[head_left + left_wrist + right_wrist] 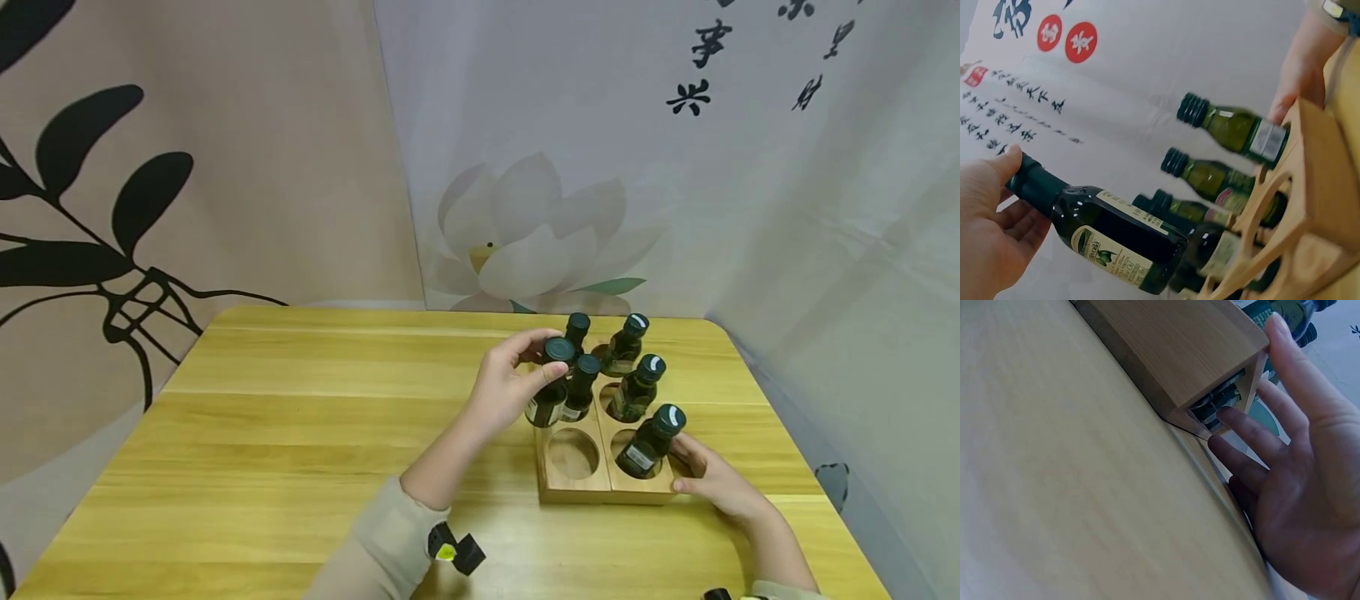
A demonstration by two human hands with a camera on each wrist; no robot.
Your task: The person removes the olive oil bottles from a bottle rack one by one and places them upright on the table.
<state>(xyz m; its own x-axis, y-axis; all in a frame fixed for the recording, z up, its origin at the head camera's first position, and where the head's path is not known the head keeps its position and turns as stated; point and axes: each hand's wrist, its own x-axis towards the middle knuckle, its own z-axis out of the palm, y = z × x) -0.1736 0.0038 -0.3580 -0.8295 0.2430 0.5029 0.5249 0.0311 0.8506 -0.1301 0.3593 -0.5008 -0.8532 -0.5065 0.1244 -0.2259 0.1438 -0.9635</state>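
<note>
My left hand [506, 383] grips a dark green olive oil bottle [1116, 237] by its capped neck, thumb on one side and fingers on the other. The bottle is tilted in the left wrist view, with a cream label showing olives. In the head view it hangs at the left side of a wooden bottle rack [573, 492], behind an empty round hole [573, 452]. My right hand [716, 483] holds the rack's near right corner, thumb at the top edge and fingers at the open end [1219, 403]. Beside it a small bottle [651, 442] leans in its hole.
Several more green-capped bottles stand in the rack, among them a bottle [637, 387] in the right column and a bottle [581, 387] in the left one. The rack rests on a wooden table [300, 433]. A printed curtain [300, 167] hangs behind the table's far edge.
</note>
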